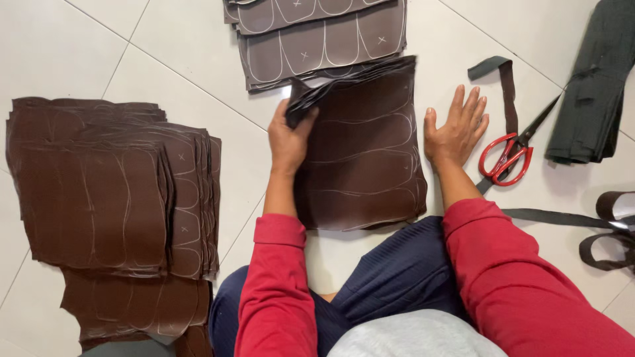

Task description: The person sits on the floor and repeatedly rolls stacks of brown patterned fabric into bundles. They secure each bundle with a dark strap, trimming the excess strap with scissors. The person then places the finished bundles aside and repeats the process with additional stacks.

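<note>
A stack of dark brown leather-like sheets with white chalk outlines lies on the tiled floor in front of me. My left hand pinches the upper left corner of the stack, where several sheet edges are lifted and bunched. My right hand rests flat and open on the floor, just beside the stack's right edge. Both arms wear red sleeves.
A bigger pile of brown marked sheets lies at the left. Another marked pile sits beyond the stack. Red-handled scissors lie right of my right hand, with dark straps and folded dark fabric further right.
</note>
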`<state>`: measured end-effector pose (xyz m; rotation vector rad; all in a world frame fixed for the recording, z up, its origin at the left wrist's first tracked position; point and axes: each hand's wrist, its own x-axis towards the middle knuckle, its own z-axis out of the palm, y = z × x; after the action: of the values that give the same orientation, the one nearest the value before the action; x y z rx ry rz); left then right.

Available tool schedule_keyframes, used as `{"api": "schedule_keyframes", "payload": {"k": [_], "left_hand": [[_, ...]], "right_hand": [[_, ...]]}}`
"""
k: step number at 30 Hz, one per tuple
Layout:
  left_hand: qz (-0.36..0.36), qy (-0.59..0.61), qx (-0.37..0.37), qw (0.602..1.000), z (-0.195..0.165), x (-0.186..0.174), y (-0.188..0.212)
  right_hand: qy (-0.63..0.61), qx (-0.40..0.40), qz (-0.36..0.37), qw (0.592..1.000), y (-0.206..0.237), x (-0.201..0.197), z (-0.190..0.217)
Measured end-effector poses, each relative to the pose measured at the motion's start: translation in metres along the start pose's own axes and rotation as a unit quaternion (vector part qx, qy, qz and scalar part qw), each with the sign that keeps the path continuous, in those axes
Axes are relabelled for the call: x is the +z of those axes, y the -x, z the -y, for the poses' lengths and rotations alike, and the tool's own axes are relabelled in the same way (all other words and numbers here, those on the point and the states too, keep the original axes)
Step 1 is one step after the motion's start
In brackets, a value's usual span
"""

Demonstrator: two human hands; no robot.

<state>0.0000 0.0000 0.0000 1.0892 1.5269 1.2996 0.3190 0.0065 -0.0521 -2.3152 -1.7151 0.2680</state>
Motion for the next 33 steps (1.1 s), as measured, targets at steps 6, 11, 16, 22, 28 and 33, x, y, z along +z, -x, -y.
{"api": "schedule_keyframes", "payload": {"k": [6, 11, 16, 22, 28, 33], "left_hand": [[-0.028, 0.046, -0.027, 0.998, 0.017, -0.014, -0.029], [-0.084, -0.289, 0.161, 0.94, 0.039, -0.044, -0.071], [-0.026, -0.436, 0.179, 0.881, 0.064, -0.084, -0.081], [0.035, -0.53, 0.066, 0.845, 0.08, -0.079, -0.066], [0.076, -0.53, 0.03, 0.844, 0.078, -0.083, -0.055], [0.13, -0.569, -0.005, 0.812, 0.076, -0.089, -0.061]], "right_hand": [[0.01, -0.008, 0.009, 1.0, -0.002, -0.007, -0.004], [0.029, -0.043, 0.026, 0.998, -0.01, -0.007, -0.004], [0.032, -0.038, 0.044, 0.998, -0.01, 0.0, -0.006], [0.098, -0.077, 0.044, 0.991, -0.02, -0.004, -0.012], [0.098, -0.06, 0.062, 0.991, -0.023, -0.022, -0.004], [0.061, -0.08, 0.05, 0.994, -0.026, -0.026, 0.008]]}}
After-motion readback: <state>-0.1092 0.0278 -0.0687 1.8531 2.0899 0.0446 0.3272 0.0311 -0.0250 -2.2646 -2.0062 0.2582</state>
